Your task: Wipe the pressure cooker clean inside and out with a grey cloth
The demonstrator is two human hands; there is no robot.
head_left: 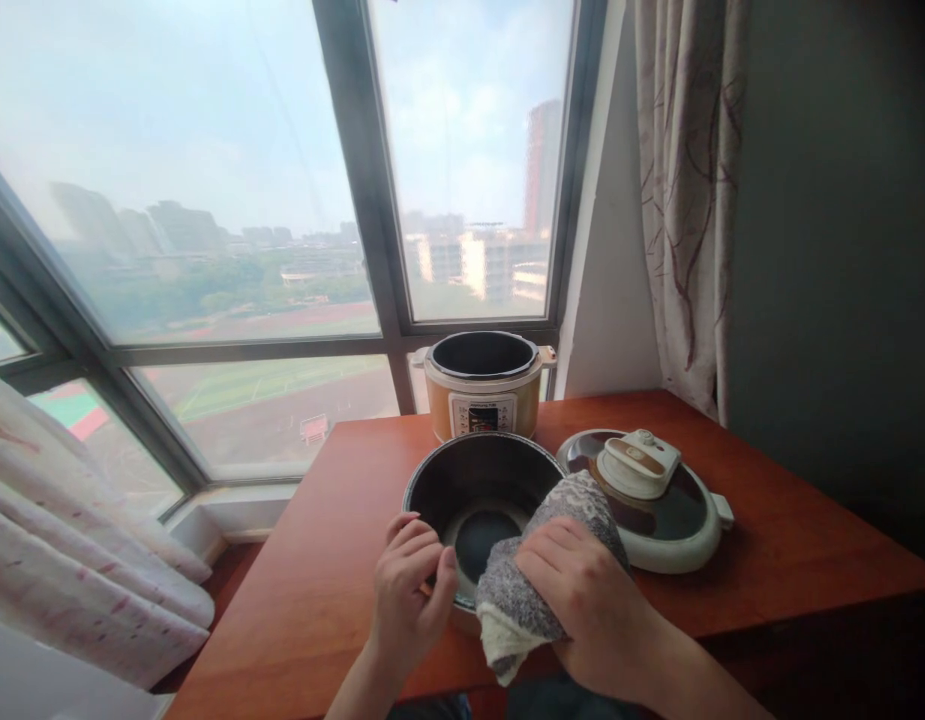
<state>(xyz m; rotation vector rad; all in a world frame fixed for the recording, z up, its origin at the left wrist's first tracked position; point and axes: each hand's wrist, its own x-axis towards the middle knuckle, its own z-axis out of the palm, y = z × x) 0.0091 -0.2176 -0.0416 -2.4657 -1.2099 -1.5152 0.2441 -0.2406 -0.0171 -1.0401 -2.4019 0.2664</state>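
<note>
A dark inner pot (462, 485) stands on the red-brown table (319, 590) close to me. My left hand (409, 595) grips the pot's near rim, thumb inside. My right hand (582, 595) presses a grey and white cloth (533, 565) over the pot's right rim and into its inside. Behind the pot sits an orange and white pressure cooker body (483, 395), open and without its pot. Its lid (649, 495) lies flat on the table to the right, handle up, touching or nearly touching the pot.
The table stands in a corner against a large window (282, 200). A patterned curtain (687, 200) hangs at the back right beside a dark wall. A pale curtain (72, 540) bunches at the lower left. Bare table shows left of the pot and right of the lid.
</note>
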